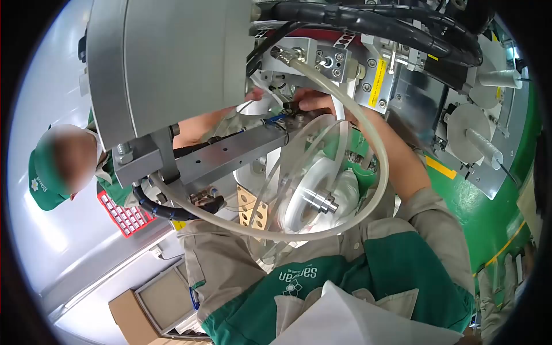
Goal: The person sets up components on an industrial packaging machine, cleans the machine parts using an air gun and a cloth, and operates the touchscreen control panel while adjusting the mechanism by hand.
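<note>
Behind the machine's metal bar [224,150], my right hand [315,102] reaches in from the right. Its fingers are closed around a small dark part [292,107] by the bar's upper end. Left of it, what appears to be my left hand [255,95] is partly hidden by the large grey housing [184,63] and blurred; what it touches cannot be made out. Below the hands are a clear round disc [282,184] and a white reel [313,195] with a metal hub. A translucent hose [381,167] loops around them.
Another person in a green cap [46,178] is at the left, near a red tray [123,214] of small pieces. Black cables [368,20] cross the top. Reels [468,132] stand at the right. A cardboard box [132,316] lies at lower left.
</note>
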Motion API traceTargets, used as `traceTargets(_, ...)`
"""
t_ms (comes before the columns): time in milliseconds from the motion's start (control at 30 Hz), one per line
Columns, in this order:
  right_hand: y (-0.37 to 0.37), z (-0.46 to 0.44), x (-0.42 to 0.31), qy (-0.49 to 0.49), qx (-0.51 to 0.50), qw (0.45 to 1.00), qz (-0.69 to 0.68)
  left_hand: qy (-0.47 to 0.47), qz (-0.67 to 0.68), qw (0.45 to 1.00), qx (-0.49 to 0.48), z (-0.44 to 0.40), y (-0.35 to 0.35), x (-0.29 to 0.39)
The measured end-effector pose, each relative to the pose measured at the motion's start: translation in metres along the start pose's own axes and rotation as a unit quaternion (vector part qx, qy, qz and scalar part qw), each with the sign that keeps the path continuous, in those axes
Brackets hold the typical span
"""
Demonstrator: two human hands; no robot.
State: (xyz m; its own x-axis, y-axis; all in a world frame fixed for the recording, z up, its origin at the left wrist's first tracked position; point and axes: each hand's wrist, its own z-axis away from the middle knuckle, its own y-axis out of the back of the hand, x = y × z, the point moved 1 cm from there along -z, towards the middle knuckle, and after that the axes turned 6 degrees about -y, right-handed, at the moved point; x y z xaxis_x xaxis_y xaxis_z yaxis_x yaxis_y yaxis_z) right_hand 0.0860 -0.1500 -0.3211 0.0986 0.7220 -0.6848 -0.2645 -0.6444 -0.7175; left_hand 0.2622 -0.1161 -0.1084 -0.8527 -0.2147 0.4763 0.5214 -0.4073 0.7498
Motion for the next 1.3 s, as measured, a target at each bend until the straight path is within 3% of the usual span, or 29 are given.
traceTargets(100,0.0,0.004,-0.007,0.019,0.004,1.0,-0.01,-0.012,-0.071,0.99,-0.118,-0.022,-0.003,0.028)
traceTargets(200,-0.003,0.007,-0.006,0.023,0.006,1.0,-0.005,0.041,-0.002,0.989,-0.141,-0.032,-0.004,0.011)
traceTargets(333,0.0,0.008,-0.008,-0.015,0.009,1.0,-0.003,-0.002,-0.085,0.968,-0.236,-0.041,-0.001,0.026)
traceTargets(433,-0.005,0.008,0.001,-0.009,0.0,1.0,-0.008,-0.069,-0.069,0.969,-0.227,-0.036,-0.009,0.04)
traceTargets(567,-0.003,0.007,0.003,-0.011,0.005,1.0,-0.013,-0.044,-0.083,0.968,-0.234,-0.041,-0.015,0.029)
traceTargets(667,-0.006,0.007,-0.001,-0.029,0.013,0.999,-0.043,0.025,-0.143,0.946,-0.291,-0.047,-0.016,0.046)
traceTargets(767,-0.007,0.006,-0.01,-0.024,-0.002,0.998,-0.06,0.021,-0.167,0.944,-0.284,-0.05,-0.018,0.045)
traceTargets(1033,-0.006,0.008,-0.004,-0.026,0.013,0.998,-0.055,0.047,-0.116,0.963,-0.237,-0.044,-0.017,0.049)
traceTargets(1300,0.0,0.0,0.01,-0.019,-0.04,0.999,-0.027,0.056,-0.025,0.968,-0.242,-0.042,-0.016,0.041)
